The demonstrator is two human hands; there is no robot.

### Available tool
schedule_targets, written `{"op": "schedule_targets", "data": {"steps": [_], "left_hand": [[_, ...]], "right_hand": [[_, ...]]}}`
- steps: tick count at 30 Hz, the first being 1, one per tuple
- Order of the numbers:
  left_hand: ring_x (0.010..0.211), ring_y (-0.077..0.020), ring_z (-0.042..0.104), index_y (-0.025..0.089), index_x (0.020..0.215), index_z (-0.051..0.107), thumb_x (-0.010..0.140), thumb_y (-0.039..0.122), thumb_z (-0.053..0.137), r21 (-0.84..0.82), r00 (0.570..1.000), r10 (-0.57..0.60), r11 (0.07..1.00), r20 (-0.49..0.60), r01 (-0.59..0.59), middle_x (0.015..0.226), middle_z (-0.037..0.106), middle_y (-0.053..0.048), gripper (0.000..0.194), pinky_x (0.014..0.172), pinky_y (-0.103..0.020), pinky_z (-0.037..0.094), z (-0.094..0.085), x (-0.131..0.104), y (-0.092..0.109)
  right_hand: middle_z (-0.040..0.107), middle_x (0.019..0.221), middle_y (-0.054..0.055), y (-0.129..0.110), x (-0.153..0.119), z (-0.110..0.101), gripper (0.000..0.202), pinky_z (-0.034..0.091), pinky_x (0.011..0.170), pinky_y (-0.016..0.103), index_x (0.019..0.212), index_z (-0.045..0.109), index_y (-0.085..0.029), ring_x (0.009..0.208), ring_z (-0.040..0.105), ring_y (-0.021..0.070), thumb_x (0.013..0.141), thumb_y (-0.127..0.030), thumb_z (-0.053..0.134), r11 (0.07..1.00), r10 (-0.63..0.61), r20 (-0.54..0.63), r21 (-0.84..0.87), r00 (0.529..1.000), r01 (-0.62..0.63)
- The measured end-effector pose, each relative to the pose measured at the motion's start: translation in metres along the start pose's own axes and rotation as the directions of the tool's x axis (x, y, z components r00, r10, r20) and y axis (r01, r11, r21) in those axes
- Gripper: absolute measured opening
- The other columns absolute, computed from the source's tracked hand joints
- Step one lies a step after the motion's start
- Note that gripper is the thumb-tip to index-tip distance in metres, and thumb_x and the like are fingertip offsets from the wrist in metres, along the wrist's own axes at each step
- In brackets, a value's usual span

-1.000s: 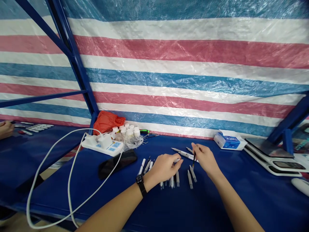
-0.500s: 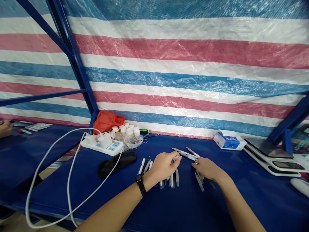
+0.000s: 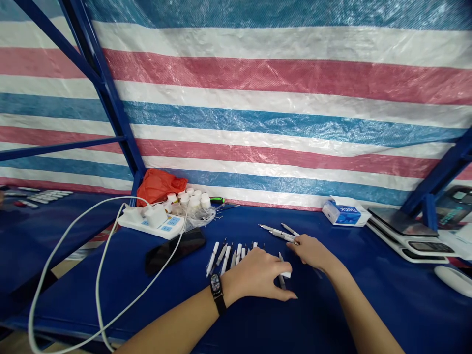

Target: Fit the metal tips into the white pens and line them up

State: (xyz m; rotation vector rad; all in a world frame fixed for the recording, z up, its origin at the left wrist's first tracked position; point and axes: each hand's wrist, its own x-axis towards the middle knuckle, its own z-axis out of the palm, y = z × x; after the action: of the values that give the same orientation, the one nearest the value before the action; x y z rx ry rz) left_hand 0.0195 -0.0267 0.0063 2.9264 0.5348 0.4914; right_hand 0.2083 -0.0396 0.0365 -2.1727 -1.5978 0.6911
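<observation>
My left hand point(image 3: 258, 273) is over a row of white and grey pens point(image 3: 225, 259), palm down, with its thumb spread away from the fingers. A small white piece point(image 3: 286, 275) shows under its index fingertip, beside a grey pen point(image 3: 281, 281); the other fingers are hidden. To the right, my right hand point(image 3: 311, 251) has its fingers closed at the near ends of a few loose white pens point(image 3: 282, 234). Its fingertips press on a pen there, partly covered by the hand.
A black phone point(image 3: 175, 250) lies left of the pens, near a white power strip point(image 3: 162, 227) with looping cables. Behind are a red bag point(image 3: 159, 186) and several white-capped bottles point(image 3: 194, 201). A blue-white box point(image 3: 345, 212), scales point(image 3: 409, 241) and a white mouse point(image 3: 452, 280) stand right.
My left hand has moved nearer and right, and its thumb has spread, uncovering more of the pen row. My right hand has shifted slightly up and left onto the loose pens.
</observation>
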Motion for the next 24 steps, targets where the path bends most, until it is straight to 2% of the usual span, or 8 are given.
{"op": "schedule_targets", "data": {"steps": [4,7,10,14,17,19,21,24], "left_hand": [[0.070,-0.0207,0.070,0.022,0.086,0.069,0.080,0.051,0.081,0.052,1.000,-0.007,0.999,0.031,0.005,0.073,0.073,0.001,0.032,0.053,-0.029,0.026,-0.001,-0.001,-0.005],[0.070,-0.0198,0.069,0.023,0.088,0.070,0.081,0.049,0.081,0.029,0.998,-0.039,0.999,0.043,0.037,0.073,0.072,0.001,0.029,0.053,-0.028,0.026,-0.005,-0.001,-0.010],[0.070,-0.0188,0.069,0.023,0.089,0.070,0.084,0.049,0.078,0.015,0.996,-0.068,0.998,0.062,0.068,0.074,0.072,0.001,0.028,0.052,-0.028,0.024,-0.011,-0.001,-0.014],[0.070,-0.0177,0.070,0.023,0.090,0.069,0.087,0.047,0.076,0.022,0.996,-0.081,0.997,0.033,0.080,0.075,0.072,0.002,0.025,0.051,-0.028,0.024,-0.014,-0.001,-0.017],[0.067,-0.0160,0.069,0.022,0.088,0.068,0.087,0.046,0.076,0.031,0.996,-0.084,0.996,0.009,0.084,0.072,0.070,0.003,0.026,0.051,-0.027,0.025,-0.013,-0.001,-0.019],[0.064,-0.0153,0.068,0.021,0.089,0.067,0.088,0.047,0.075,0.034,0.997,-0.082,0.996,0.011,0.082,0.070,0.069,0.004,0.027,0.051,-0.027,0.025,-0.012,-0.001,-0.021],[0.063,-0.0154,0.067,0.020,0.089,0.067,0.088,0.050,0.074,0.041,0.997,-0.075,0.996,0.021,0.074,0.070,0.069,0.003,0.031,0.050,-0.027,0.025,-0.012,-0.001,-0.021],[0.066,-0.0166,0.068,0.020,0.090,0.069,0.086,0.054,0.074,0.047,0.998,-0.062,0.997,0.025,0.060,0.072,0.071,0.002,0.035,0.051,-0.027,0.024,-0.013,-0.001,-0.021]], "right_hand": [[0.063,0.051,0.001,-0.004,-0.005,0.003,0.034,0.038,0.052,0.028,0.052,0.050,-0.024,0.046,0.059,0.0175,0.084,-0.022,0.064,0.999,-0.025,0.037,0.045,0.999,0.024],[0.064,0.047,0.003,-0.006,-0.006,0.004,0.035,0.039,0.055,0.027,0.053,0.053,-0.023,0.055,0.065,0.0201,0.088,-0.022,0.060,0.996,-0.051,0.057,0.072,0.997,0.047],[0.069,0.052,0.005,-0.007,-0.005,0.003,0.036,0.041,0.058,0.027,0.058,0.058,-0.022,0.061,0.069,0.0211,0.093,-0.022,0.053,0.996,-0.037,0.060,0.084,0.998,0.032],[0.071,0.056,0.006,-0.006,-0.006,-0.002,0.031,0.041,0.056,0.027,0.067,0.062,-0.021,0.057,0.069,0.0213,0.095,-0.025,0.050,0.997,0.004,0.041,0.081,0.999,-0.007],[0.073,0.060,0.006,-0.005,-0.007,-0.007,0.024,0.042,0.060,0.027,0.080,0.066,-0.019,0.069,0.072,0.0230,0.095,-0.028,0.049,0.999,0.027,0.032,0.041,0.999,-0.028],[0.074,0.062,0.006,-0.004,-0.007,-0.010,0.025,0.042,0.062,0.026,0.081,0.065,-0.017,0.074,0.072,0.0225,0.096,-0.028,0.048,0.999,0.031,0.053,0.013,0.998,-0.032],[0.073,0.060,0.006,-0.003,-0.008,-0.010,0.028,0.039,0.058,0.026,0.075,0.062,-0.018,0.065,0.068,0.0198,0.097,-0.029,0.048,0.999,0.033,0.125,0.019,0.992,-0.035],[0.071,0.055,0.003,-0.004,-0.009,-0.008,0.030,0.031,0.048,0.027,0.072,0.057,-0.020,0.043,0.049,0.0123,0.098,-0.032,0.046,0.994,0.038,0.283,0.086,0.958,-0.064]]}}
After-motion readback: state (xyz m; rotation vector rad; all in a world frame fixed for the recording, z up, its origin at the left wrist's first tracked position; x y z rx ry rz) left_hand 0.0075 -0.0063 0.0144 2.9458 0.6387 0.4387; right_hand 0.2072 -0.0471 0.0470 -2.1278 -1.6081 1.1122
